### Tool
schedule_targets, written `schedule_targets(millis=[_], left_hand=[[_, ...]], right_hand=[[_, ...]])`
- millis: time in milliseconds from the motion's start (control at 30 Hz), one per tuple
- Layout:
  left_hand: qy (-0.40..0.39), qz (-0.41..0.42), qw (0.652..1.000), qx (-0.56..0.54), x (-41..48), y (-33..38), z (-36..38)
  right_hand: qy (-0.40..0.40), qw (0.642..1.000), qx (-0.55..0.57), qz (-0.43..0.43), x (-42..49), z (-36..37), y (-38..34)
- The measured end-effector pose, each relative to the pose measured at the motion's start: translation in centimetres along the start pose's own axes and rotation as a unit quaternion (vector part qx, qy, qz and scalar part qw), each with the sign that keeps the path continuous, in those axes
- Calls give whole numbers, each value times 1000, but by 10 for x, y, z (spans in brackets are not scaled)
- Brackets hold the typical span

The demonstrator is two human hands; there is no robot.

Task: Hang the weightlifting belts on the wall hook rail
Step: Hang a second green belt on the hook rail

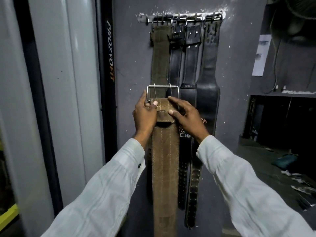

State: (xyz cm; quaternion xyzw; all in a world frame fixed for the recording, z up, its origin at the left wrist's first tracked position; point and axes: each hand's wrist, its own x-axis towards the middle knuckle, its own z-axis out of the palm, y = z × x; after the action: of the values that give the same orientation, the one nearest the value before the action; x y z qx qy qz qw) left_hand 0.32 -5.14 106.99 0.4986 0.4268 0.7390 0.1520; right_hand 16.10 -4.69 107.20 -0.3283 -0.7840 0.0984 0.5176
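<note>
I hold a brown stitched weightlifting belt (165, 165) upright in front of the wall, its steel buckle (162, 93) at the top. My left hand (145, 115) grips the buckle end from the left, thumb on the stitched fold. My right hand (186, 117) presses the same fold from the right, fingers spread over it. High on the grey wall is the metal hook rail (181, 17). From it hang an olive belt (159, 55) and three black belts (207, 86), directly behind the belt I hold.
A black upright marked PROZVOFIT (109, 65) stands left of the rail, beside grey door panels (51, 100). To the right are a paper notice (260, 55), hanging cables (275, 65) and a dark shelf recess (280, 120) with clutter below.
</note>
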Motion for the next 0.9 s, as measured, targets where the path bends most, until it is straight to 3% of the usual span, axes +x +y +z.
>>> schedule_targets(millis=[367,600,900], left_hand=[[7,54,998,-6,90,-25,19],[36,76,995,-57,196,-32,34],[55,179,982,-32,330,-7,66]], right_hand=[[43,999,-8,-13,88,23,32],[90,995,-4,-34,185,47,38],[152,984,-19,-95,325,49,39]])
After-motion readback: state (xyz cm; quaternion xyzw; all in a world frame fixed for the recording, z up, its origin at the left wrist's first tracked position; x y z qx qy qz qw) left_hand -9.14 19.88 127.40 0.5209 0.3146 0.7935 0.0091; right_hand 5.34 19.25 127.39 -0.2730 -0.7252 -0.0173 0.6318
